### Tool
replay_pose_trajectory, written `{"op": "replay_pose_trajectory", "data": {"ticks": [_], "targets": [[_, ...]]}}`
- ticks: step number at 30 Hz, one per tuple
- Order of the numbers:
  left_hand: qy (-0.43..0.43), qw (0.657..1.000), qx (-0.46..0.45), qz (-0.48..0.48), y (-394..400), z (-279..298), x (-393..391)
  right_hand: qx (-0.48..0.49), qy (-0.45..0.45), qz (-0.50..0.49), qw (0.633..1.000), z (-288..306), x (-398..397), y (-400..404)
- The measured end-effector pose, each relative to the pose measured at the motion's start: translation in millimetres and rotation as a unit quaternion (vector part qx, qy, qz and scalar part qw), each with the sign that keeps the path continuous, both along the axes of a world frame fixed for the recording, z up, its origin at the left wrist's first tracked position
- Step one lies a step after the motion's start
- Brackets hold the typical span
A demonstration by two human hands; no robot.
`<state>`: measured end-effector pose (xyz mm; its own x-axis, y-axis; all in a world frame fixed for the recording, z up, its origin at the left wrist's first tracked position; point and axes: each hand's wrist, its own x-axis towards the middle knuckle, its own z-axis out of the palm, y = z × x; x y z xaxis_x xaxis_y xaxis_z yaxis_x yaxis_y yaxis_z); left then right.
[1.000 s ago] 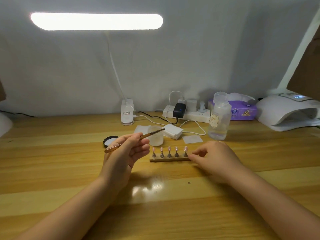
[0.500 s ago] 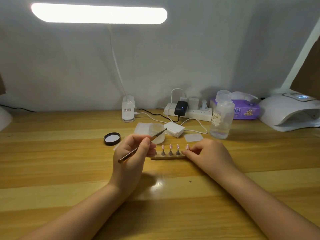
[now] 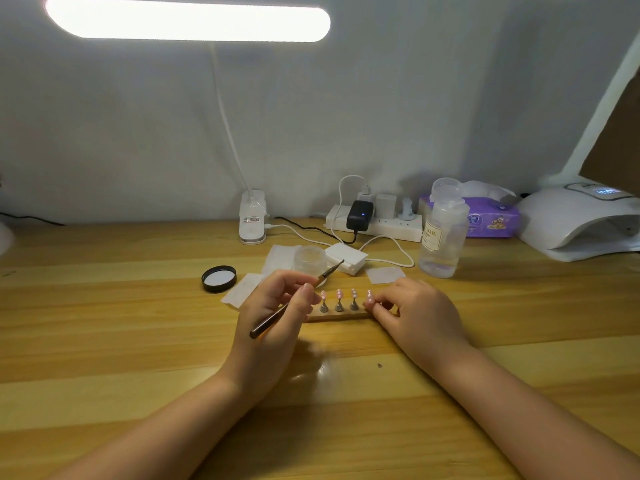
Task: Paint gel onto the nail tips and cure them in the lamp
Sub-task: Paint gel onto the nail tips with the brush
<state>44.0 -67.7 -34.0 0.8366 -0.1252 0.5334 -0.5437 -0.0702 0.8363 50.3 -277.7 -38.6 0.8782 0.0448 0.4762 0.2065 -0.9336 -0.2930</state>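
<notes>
A person's left hand (image 3: 273, 313) pinches a gel brush (image 3: 294, 299), bristles raised clear of the nail tips (image 3: 339, 296), while the right hand (image 3: 415, 313) grips the tip stand (image 3: 341, 315) mid-counter (image 3: 104, 341), apparently steadying it, the curing lamp (image 3: 581, 223) waiting far right.

Bright overall; main light = LED bar lamp (image 3: 187, 22) at 11 o'clock, blown out white. Glare patch on counter (image 3: 104, 341) betw. wrists, soft shadows under hands. Wide-angle bending at edges; slightly soft focus.
</notes>
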Motion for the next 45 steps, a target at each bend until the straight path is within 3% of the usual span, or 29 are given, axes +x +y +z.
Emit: {"op": "replay_pose_trajectory", "data": {"ticks": [17, 36, 41, 45], "targets": [[0.036, 0.999, -0.009, -0.035, 0, -2, -1, 0.291, -0.006, 0.031, 0.956, -3, 0, -6], [0.055, 0.996, 0.002, -0.074, 1, -7, 3, 0.242, 0.022, 0.003, 0.970, -4, 1, 3], [-0.024, 0.998, 0.015, -0.048, -1, -4, -2, 0.285, -0.008, 0.044, 0.958, -4, 0, 1], [-0.124, 0.989, 0.075, -0.036, -5, -1, -8, 0.310, -0.019, 0.066, 0.948, -3, -1, 2]]}}
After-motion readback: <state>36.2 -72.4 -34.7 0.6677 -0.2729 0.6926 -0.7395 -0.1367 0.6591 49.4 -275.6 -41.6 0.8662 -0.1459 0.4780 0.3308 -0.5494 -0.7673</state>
